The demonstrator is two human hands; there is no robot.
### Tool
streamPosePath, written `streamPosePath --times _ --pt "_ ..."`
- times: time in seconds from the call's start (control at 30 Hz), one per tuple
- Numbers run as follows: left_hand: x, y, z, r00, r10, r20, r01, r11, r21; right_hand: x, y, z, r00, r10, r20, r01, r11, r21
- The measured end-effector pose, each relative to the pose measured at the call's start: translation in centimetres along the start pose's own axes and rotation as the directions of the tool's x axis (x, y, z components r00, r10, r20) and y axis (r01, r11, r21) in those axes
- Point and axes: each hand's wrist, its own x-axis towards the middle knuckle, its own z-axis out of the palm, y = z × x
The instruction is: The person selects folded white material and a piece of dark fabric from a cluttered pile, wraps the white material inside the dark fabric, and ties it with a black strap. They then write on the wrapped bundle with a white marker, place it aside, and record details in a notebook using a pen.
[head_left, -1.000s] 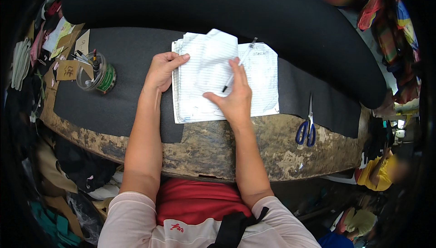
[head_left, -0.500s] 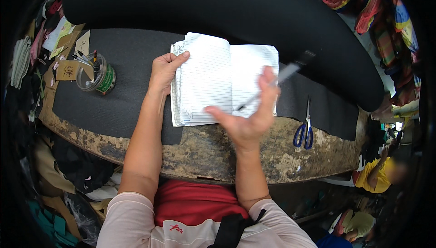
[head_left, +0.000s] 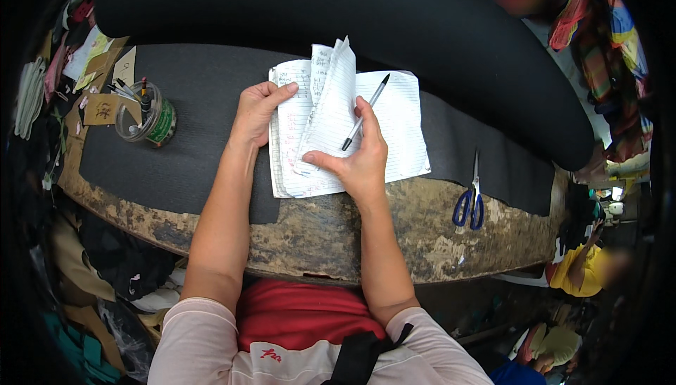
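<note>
An open lined notebook [head_left: 400, 128] lies in front of me, with several middle leaves [head_left: 331, 107] standing partly raised and curled. Handwriting in dark and red ink shows on the left-hand page; the right-hand page looks blank. My left hand [head_left: 255, 114] grips the notebook's left edge, thumb on top of the page, the other fingers hidden beneath. Over the middle of the book, my right hand [head_left: 362, 163] has its thumb against the lower part of the raised leaves. A pen [head_left: 367, 110] with a clear barrel and black end is held among its fingers, slanting up to the right.
A clear jar [head_left: 158, 121] of pens stands left, beside cardboard pieces [head_left: 102, 109]. Blue-handled scissors [head_left: 470, 205] lie right on the worn wooden table [head_left: 310, 244]. Dark sheet material [head_left: 190, 166] covers part of it; a large black roll [head_left: 317, 4] lies behind. People sit at far lower right.
My right hand has moved left with the pen, from the right-hand page to the middle. Leaves that lay flat are now raised, uncovering a written page. My left hand keeps its hold.
</note>
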Motion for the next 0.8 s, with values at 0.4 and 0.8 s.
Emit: streamPosePath --times 0.4,0.8 --pt "-0.3 0.0 0.3 0.982 0.135 0.136 -0.146 0.987 0.072 -0.3 0.1 0.8 0.994 -0.083 0.074 0.092 0.986 -0.14" --pt "0.0 0.3 -0.5 0.984 0.086 0.156 -0.105 0.988 0.116 1.1 2.1 -4.9 0.922 0.022 -0.387 0.029 0.992 0.126"
